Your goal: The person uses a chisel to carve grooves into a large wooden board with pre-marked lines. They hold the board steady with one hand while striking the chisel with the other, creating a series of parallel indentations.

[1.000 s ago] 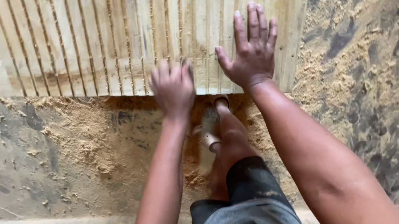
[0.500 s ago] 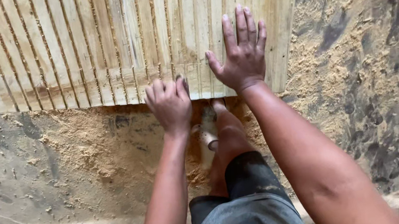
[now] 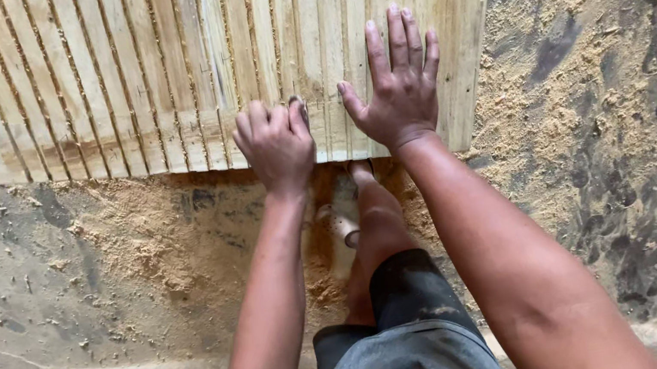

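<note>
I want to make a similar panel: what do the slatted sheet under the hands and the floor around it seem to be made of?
The slatted sheet looks like raw, unfinished pale wood or split bamboo: narrow parallel strips with visible grain and dark gaps. The floor seems rough grey concrete, stained and matte, strewn with tan sawdust.

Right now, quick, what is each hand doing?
Left hand: curled shut, knuckles resting on the near edge of the wooden slat panel; anything held inside cannot be told.
Right hand: open, fingers spread, pressed flat on the panel.
</note>
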